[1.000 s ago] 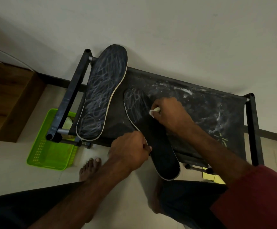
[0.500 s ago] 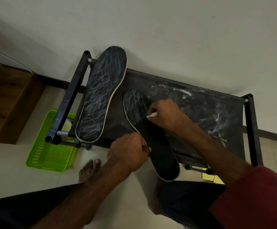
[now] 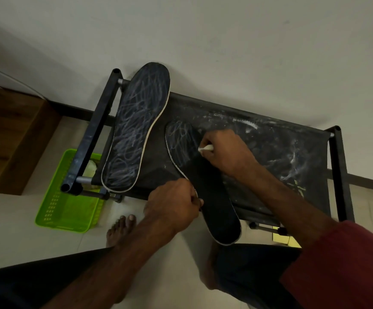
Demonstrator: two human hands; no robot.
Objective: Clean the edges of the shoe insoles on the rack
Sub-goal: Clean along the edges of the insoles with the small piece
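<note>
Nearest me, my left hand (image 3: pixel 172 204) curls round the nine o'clock edge of the nearer insole (image 3: pixel 216 210), holding it. Its heel overhangs the rack (image 3: pixel 270 139) toward six o'clock. At twelve o'clock on it, my right hand (image 3: pixel 223 150) pinches a small white stub (image 3: pixel 206 148) against the scribbled toe. The other insole (image 3: pixel 136 130) lies at ten o'clock, a green basket (image 3: pixel 67 210) at eight.

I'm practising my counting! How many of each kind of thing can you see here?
Insoles: 2, the scribbled insole and the gripped insole
Rack: 1
Green basket: 1
White piece: 1
Hands: 2, the left hand and the right hand
Total: 7
</note>
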